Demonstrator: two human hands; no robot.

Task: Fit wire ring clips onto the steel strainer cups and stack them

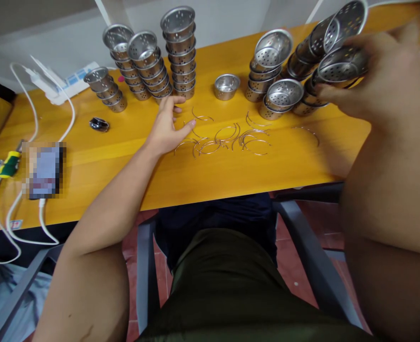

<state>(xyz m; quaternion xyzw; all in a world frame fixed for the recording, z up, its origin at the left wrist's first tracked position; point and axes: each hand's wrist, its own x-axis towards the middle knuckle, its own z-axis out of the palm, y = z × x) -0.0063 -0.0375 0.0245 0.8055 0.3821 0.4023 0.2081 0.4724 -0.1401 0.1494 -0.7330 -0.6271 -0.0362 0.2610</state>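
My right hand, slightly blurred, has its thumb and fingers around a perforated metal cup at the top of a tilted stack on the right. My left hand rests on the table, thumb and fingers apart and holding nothing. Beside its thumb lie loose curved metal wires, spread over the middle of the table. One curved wire lies apart to the right. A single small metal cup stands upright behind the wires.
More perforated cup stacks stand at the back left and a short stack at the right. On the left are a phone, a dark shiny object, a yellow-green handled tool, white cables and a power strip.
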